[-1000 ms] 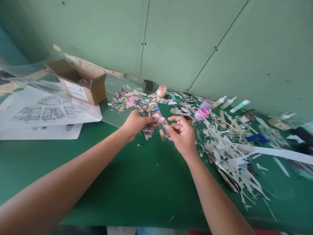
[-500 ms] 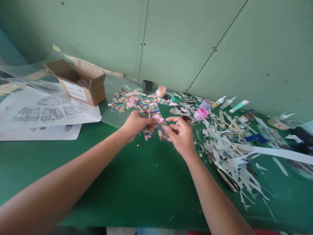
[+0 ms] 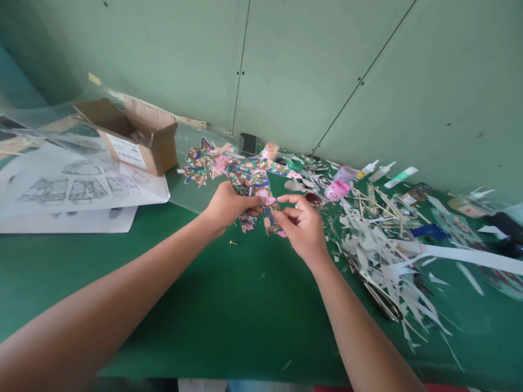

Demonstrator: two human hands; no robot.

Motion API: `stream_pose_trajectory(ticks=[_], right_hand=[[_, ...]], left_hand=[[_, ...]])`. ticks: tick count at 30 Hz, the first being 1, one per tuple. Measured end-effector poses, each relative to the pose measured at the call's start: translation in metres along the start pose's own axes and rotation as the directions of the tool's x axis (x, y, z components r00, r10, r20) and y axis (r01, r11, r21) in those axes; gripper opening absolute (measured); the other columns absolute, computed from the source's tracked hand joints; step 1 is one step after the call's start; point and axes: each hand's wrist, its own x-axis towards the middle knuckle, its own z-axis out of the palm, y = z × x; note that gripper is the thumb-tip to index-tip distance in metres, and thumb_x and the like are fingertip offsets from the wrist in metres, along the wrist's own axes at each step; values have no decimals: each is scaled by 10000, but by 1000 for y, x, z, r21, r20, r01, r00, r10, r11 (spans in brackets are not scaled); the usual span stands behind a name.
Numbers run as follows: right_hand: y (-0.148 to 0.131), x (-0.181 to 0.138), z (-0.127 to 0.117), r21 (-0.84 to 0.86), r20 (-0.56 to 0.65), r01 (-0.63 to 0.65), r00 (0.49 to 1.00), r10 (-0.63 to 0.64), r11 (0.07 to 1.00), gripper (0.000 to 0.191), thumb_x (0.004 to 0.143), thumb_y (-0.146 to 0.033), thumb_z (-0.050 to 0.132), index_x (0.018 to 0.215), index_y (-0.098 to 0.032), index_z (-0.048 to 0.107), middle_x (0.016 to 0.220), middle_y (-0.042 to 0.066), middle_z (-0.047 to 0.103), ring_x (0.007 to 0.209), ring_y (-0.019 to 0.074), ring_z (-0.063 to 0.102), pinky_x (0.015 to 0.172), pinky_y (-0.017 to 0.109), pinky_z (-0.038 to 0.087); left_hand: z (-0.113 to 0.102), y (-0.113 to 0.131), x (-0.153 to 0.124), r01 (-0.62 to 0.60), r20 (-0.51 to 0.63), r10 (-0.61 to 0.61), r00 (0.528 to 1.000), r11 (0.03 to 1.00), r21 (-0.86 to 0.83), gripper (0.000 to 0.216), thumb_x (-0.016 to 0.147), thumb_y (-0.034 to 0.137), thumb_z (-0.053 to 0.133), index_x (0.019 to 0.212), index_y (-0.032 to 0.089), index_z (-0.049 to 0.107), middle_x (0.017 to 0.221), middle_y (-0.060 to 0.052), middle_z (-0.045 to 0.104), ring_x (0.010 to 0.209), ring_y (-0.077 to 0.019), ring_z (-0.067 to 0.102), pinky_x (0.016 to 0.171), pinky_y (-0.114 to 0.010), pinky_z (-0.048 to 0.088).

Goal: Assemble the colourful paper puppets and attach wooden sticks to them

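A painted, jointed cut-out puppet (image 3: 246, 167), patterned in blue, green, brown and pink, is held just above the table in the middle. My left hand (image 3: 226, 209) grips its lower body, thumb on top near a pink round patch and fingers underneath. My right hand (image 3: 304, 226) pinches the edge of a leg piece (image 3: 269, 218) between thumb and fingers. The puppet's ornate head end (image 3: 202, 163) points to the far left. On the green table below my left hand lies a small brass paper fastener (image 3: 233, 243). My left fingertips are partly hidden behind the puppet.
An open cardboard box (image 3: 163, 152) and sheets with line drawings (image 3: 81, 207) lie to the left. Paint jars (image 3: 337, 190), glue bottles (image 3: 382, 171) and sticks are at the right back. Scissors (image 3: 378, 296) lie under a heap of paper scraps (image 3: 392, 261). A green wall (image 3: 302, 65) stands behind.
The puppet's head end has shifted slightly to the left. Both hands keep nearly the same place and hold.
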Motion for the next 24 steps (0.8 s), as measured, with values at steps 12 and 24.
stream_pose_trajectory(ticks=[12,24], right_hand=[[-1,0,3,-50,-53,57,997,-60,997,187,810,-382,610,781,-198,598,506,-56,514,437,90,434,423,210,366],[2,2,2,107,-9,-21,1000,22,994,208,748,-368,669,858,-199,616,609,-41,548,532,111,499,463,224,432]], left_hand=[[2,-3,-2,13,52,-11,999,999,-40,175,636,188,808,690,87,676,630,-45,680,554,-126,633,596,-272,567],[3,-3,-3,14,54,-11,998,998,-55,185,632,195,810,696,98,665,660,-38,688,550,-117,633,594,-264,567]])
